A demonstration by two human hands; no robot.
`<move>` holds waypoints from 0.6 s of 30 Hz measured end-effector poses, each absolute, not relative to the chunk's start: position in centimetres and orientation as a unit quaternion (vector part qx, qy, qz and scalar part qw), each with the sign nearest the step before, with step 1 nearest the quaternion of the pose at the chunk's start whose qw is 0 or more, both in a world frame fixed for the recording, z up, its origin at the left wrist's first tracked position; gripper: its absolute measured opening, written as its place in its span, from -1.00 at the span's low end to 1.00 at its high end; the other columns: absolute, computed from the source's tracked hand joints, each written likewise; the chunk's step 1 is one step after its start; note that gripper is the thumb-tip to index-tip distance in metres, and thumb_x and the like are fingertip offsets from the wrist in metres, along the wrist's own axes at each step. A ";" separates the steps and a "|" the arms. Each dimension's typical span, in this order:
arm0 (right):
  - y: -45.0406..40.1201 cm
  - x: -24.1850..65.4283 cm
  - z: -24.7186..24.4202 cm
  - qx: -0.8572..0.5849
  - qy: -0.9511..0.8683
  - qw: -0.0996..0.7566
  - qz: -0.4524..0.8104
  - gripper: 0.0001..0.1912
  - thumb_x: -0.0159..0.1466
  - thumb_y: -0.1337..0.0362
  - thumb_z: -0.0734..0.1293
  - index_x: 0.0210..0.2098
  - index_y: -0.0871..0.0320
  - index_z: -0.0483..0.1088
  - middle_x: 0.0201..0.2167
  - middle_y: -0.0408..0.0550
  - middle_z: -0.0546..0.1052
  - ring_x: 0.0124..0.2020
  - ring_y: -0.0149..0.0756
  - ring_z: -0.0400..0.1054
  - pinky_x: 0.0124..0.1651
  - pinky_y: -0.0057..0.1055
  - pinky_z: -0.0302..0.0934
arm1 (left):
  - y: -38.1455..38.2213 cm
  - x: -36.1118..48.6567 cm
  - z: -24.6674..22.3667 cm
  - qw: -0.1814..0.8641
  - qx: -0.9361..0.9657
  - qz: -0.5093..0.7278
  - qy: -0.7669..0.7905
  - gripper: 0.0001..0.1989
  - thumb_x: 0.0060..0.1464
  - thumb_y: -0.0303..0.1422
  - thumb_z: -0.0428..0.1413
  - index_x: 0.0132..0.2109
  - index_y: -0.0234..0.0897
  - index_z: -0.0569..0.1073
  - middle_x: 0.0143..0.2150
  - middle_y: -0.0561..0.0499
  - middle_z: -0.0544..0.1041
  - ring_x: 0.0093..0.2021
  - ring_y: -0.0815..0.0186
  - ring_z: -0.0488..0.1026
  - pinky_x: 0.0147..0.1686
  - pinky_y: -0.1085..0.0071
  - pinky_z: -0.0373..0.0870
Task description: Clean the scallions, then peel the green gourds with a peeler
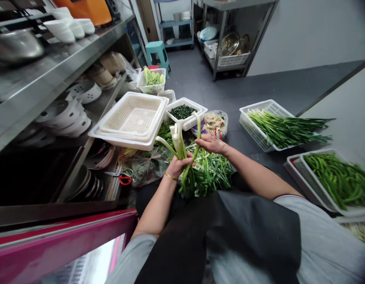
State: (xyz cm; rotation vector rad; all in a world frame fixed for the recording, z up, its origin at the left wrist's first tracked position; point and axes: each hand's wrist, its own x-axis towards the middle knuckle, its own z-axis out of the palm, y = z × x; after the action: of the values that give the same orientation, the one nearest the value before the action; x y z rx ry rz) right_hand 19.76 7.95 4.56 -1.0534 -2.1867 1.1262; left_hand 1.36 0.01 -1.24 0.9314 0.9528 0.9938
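My left hand (180, 163) is closed around a bunch of green onions (178, 142), their white ends pointing up and their green leaves hanging below. Close beside it, my right hand (211, 142) grips a single green onion stalk (198, 132), whose white end rises above the fingers. The lower part of that stalk runs down toward the bunch; whether my left hand also holds it, I cannot tell. Beneath both hands lies a heap of green leaves and trimmings (213, 169). A nested stack of white baskets (131, 94) stands left of the bunch.
Scissors with red handles (125, 180) lie left on a low shelf edge. Ahead are a basket of dark green peppers (202, 110) and a bag of scraps (225, 118). Baskets of long green stalks (244, 114) and long green peppers (337, 177) stand right. A steel counter (61, 65) runs along the left.
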 end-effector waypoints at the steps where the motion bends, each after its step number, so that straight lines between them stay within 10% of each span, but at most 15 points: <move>1: 7.9 20.1 4.4 -0.349 -0.788 0.225 0.455 -0.52 0.26 -0.08 0.21 -0.60 0.15 0.20 -0.74 -0.23 0.27 -0.65 -0.47 0.20 -0.56 -0.50 0.05 | -0.3 1.3 -1.3 0.693 0.409 0.433 0.406 -0.64 -0.26 -0.22 0.31 -0.32 -0.35 0.46 -0.57 0.03 0.48 -0.57 0.36 0.39 -0.52 0.44 0.26; 7: 8.3 22.8 4.3 -0.236 -0.720 0.128 0.640 -0.52 0.18 -0.14 0.28 -0.46 0.20 0.32 -0.67 -0.21 0.39 -0.74 -0.52 0.22 -0.66 -0.54 0.15 | -1.2 1.3 -1.7 0.715 0.389 0.429 0.393 -0.63 -0.29 -0.22 0.31 -0.32 -0.35 0.46 -0.59 0.03 0.47 -0.59 0.38 0.37 -0.50 0.43 0.27; 12: 7.2 22.2 3.9 -0.371 -0.697 0.229 0.569 -0.53 0.13 -0.14 0.33 -0.38 0.19 0.40 -0.58 -0.16 0.46 -0.64 -0.45 0.35 -0.60 -0.52 0.23 | -0.6 1.1 -1.8 0.675 0.378 0.461 0.435 -0.64 -0.25 -0.22 0.30 -0.30 -0.35 0.45 -0.58 0.05 0.47 -0.57 0.39 0.36 -0.50 0.44 0.26; 18: 5.5 19.1 2.9 -0.398 -0.792 0.078 0.456 -0.49 0.19 -0.13 0.26 -0.55 0.19 0.46 -0.79 -0.19 0.36 -0.71 -0.45 0.29 -0.56 -0.54 0.14 | -0.5 1.7 -2.2 0.572 0.469 0.465 0.486 -0.71 -0.19 -0.26 0.31 -0.34 -0.34 0.48 -0.50 0.03 0.51 -0.47 0.34 0.43 -0.39 0.42 0.31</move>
State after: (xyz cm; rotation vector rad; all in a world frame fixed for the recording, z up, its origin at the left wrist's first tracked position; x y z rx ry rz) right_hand 19.09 5.55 2.90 -1.1931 -2.3718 1.3662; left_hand 1.73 -0.48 -2.24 1.0988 1.1391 1.0913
